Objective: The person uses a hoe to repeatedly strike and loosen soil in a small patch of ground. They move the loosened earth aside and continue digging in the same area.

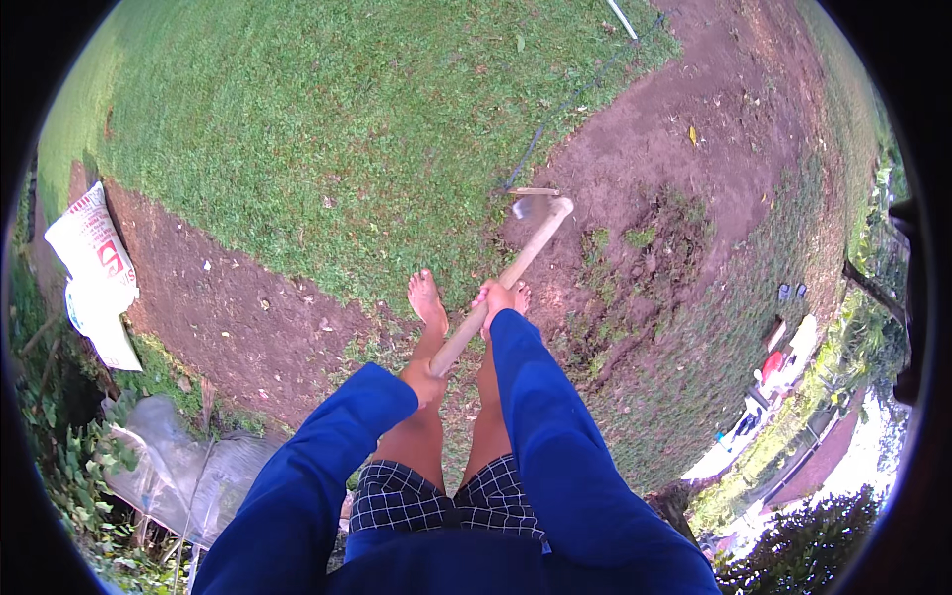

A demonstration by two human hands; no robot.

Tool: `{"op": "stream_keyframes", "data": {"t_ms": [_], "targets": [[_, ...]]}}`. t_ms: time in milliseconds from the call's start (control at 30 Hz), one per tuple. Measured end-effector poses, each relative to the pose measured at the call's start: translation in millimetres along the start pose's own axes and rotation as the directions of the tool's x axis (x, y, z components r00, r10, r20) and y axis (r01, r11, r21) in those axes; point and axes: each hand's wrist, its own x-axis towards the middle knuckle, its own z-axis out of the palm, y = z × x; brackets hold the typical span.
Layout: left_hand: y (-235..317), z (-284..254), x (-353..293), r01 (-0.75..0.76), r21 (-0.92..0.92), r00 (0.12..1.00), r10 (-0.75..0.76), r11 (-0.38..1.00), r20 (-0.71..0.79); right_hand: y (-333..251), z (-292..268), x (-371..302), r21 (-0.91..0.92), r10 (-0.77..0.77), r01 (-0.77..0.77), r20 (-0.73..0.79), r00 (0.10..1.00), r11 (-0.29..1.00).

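Note:
A hoe with a pale wooden handle (530, 250) slants up and to the right in front of my legs. My left hand (423, 383) is closed around the handle's near end. Farther along the shaft, my right hand (495, 298) grips it too. At the far end, the handle bends into the hoe's metal blade (534, 206), which is over the border between grass and dark bare soil. Whether the blade touches the ground I cannot tell. My bare feet (426, 299) stand behind it, the right one partly covered by my right hand and the handle.
Loose, clumpy soil (654, 268) spreads to the right, with lawn (327, 129) ahead. A thin dark line (555, 119) runs along the grass edge toward a white pole (622, 18). White printed sacks (94, 248) stand at left, above clear plastic sheeting (188, 471). Dark sandals (791, 293) lie far right.

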Motion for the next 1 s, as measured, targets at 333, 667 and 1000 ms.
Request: {"op": "stream_keyframes", "data": {"t_ms": [333,667,1000], "targets": [[-128.4,61.2,-69.6,-0.497,0.043,0.868,0.497,0.867,-0.003,57.4,-69.1,-112.4,0.001,-0.101,0.102,-0.11,0.989,0.995],[-34.1,29.7,12.9,-0.247,-0.179,0.952,0.273,0.952,0.136,0.9,-28.1,-15.5,-0.155,-0.326,0.303,-0.148,0.934,0.94],[-115.3,84.5,-20.8,-0.102,-0.221,0.963,0.152,0.97,0.222,51.3,-86.5,-50.8,-0.226,-0.125,0.109,-0.056,0.991,0.968]]}}
